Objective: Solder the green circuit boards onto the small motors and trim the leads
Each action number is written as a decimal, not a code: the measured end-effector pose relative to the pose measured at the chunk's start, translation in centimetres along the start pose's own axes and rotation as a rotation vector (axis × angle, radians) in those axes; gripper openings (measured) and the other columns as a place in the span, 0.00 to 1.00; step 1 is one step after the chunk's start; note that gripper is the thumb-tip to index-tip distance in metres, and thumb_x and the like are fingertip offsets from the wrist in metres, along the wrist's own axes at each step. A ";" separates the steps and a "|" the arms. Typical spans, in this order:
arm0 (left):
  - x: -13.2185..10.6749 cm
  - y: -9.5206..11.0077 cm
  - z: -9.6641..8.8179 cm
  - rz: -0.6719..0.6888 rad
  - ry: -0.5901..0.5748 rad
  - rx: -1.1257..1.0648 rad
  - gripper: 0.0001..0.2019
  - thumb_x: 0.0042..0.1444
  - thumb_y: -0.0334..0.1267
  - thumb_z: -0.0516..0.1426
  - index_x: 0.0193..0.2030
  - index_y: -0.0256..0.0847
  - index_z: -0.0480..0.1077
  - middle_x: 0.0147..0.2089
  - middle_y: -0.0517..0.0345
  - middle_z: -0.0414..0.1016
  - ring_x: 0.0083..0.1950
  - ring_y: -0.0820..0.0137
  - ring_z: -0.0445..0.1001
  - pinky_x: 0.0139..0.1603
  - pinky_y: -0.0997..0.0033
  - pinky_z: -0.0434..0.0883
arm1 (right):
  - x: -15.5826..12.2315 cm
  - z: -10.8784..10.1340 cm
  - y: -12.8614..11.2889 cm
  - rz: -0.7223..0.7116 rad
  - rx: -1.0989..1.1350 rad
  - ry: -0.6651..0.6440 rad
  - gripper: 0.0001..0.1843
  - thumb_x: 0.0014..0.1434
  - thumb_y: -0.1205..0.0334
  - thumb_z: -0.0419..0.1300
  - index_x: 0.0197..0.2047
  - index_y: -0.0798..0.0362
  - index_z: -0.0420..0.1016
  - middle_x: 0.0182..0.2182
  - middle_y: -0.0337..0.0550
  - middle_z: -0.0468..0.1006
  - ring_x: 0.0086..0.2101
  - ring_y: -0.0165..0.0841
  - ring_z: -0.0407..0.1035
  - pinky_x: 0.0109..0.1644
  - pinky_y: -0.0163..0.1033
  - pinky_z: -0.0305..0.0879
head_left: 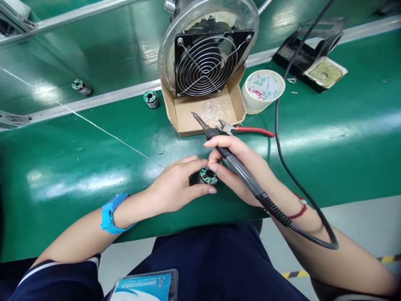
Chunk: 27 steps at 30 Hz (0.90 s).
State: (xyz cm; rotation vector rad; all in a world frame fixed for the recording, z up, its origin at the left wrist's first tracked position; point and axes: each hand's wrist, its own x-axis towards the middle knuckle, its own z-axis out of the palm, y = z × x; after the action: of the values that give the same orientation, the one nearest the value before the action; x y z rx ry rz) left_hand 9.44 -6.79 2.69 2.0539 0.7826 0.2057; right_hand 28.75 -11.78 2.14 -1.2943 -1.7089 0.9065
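A small motor with a ring-shaped green circuit board on top [208, 174] stands on the green bench in front of me. My left hand [178, 182] is closed around its left side, thumb in front and index finger behind. In my right hand [241, 167] lies a soldering iron [241, 169], its tip pointing up and left, away from the motor. The thumb and a finger of that same hand pinch at the motor's right edge; whether they hold something small there, such as a lead, I cannot make out.
Behind the hands, a cardboard tray [184, 121] holds metal clippings under a fan [206, 67]. Red-handled cutters [255, 131] lean on its edge. Right stand a tape roll [263, 90] and an iron stand with sponge [326, 73]. A second motor [151, 99] stands left. The iron's cable [278, 138] loops right.
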 end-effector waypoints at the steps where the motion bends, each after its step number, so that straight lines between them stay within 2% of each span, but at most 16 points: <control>1: 0.1 -0.1 0.2 -0.014 0.004 0.023 0.19 0.59 0.44 0.66 0.54 0.45 0.71 0.40 0.59 0.72 0.38 0.69 0.72 0.36 0.69 0.67 | -0.1 0.3 0.2 -0.005 0.009 0.018 0.17 0.65 0.64 0.56 0.56 0.47 0.63 0.33 0.34 0.74 0.33 0.27 0.71 0.44 0.38 0.71; 4: 0.7 -0.5 0.7 -0.080 0.035 0.127 0.17 0.58 0.43 0.65 0.51 0.43 0.70 0.44 0.56 0.73 0.44 0.64 0.74 0.40 0.66 0.69 | -0.6 1.2 1.0 0.043 0.025 0.110 0.24 0.63 0.59 0.60 0.60 0.46 0.60 0.38 0.37 0.74 0.39 0.29 0.73 0.50 0.41 0.72; 6: 1.1 -0.7 1.1 -0.135 0.059 0.214 0.14 0.59 0.40 0.62 0.50 0.42 0.69 0.46 0.54 0.73 0.46 0.62 0.74 0.41 0.64 0.70 | -0.9 1.9 1.4 0.087 -0.047 0.160 0.30 0.60 0.55 0.65 0.62 0.46 0.59 0.43 0.41 0.73 0.43 0.33 0.73 0.54 0.44 0.71; 9: 1.4 -1.2 1.4 -0.196 0.069 0.296 0.12 0.60 0.38 0.59 0.50 0.43 0.69 0.47 0.53 0.71 0.45 0.61 0.74 0.38 0.64 0.70 | -1.1 2.8 1.9 0.120 -0.156 0.171 0.31 0.59 0.56 0.65 0.62 0.48 0.60 0.44 0.43 0.73 0.46 0.37 0.72 0.56 0.50 0.71; 13: 1.6 -1.5 1.5 -0.225 0.115 0.294 0.13 0.59 0.36 0.59 0.50 0.44 0.67 0.48 0.52 0.70 0.45 0.62 0.73 0.38 0.63 0.70 | -1.1 3.4 2.2 0.204 -0.103 0.166 0.34 0.59 0.56 0.64 0.65 0.46 0.56 0.50 0.46 0.72 0.45 0.36 0.73 0.52 0.48 0.73; 15: 1.6 -1.5 1.5 -0.214 0.151 0.267 0.12 0.59 0.36 0.59 0.49 0.44 0.66 0.47 0.53 0.70 0.46 0.62 0.73 0.40 0.63 0.70 | -1.1 3.5 2.3 0.224 -0.093 0.197 0.34 0.59 0.54 0.64 0.65 0.46 0.56 0.49 0.45 0.73 0.43 0.35 0.73 0.49 0.46 0.74; 18: 1.5 -2.0 1.4 -0.159 0.168 0.191 0.16 0.58 0.35 0.59 0.52 0.43 0.64 0.49 0.53 0.70 0.46 0.63 0.72 0.41 0.63 0.70 | -0.8 3.2 2.5 0.095 -0.221 0.212 0.28 0.60 0.58 0.63 0.62 0.47 0.60 0.46 0.45 0.75 0.44 0.37 0.72 0.51 0.48 0.73; 21: 1.4 -3.1 1.1 -0.135 0.202 -0.006 0.20 0.55 0.29 0.56 0.55 0.42 0.60 0.47 0.54 0.69 0.38 0.70 0.70 0.39 0.66 0.70 | -0.4 2.8 2.8 -0.062 -0.390 0.149 0.24 0.62 0.66 0.57 0.61 0.49 0.64 0.46 0.48 0.77 0.46 0.41 0.72 0.52 0.51 0.72; 24: 1.4 -4.3 0.7 -0.112 0.324 -0.202 0.12 0.55 0.25 0.51 0.46 0.41 0.61 0.38 0.59 0.66 0.34 0.74 0.67 0.37 0.70 0.68 | -0.3 2.2 2.9 -0.116 -0.422 0.067 0.24 0.63 0.70 0.53 0.61 0.49 0.66 0.50 0.49 0.78 0.49 0.41 0.73 0.53 0.52 0.72; 27: 1.4 -4.5 0.4 -0.037 0.388 -0.241 0.09 0.56 0.24 0.49 0.40 0.41 0.63 0.34 0.61 0.66 0.35 0.75 0.67 0.36 0.72 0.68 | -1.1 1.4 2.6 -0.132 -0.362 0.149 0.26 0.64 0.67 0.56 0.65 0.45 0.65 0.52 0.46 0.80 0.51 0.40 0.75 0.57 0.52 0.71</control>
State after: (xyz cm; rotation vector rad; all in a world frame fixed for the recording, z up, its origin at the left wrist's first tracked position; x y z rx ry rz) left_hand 8.65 -4.46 -1.35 1.7906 0.9770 0.6595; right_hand 28.78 -12.33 -0.95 -1.4198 -1.8698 0.4247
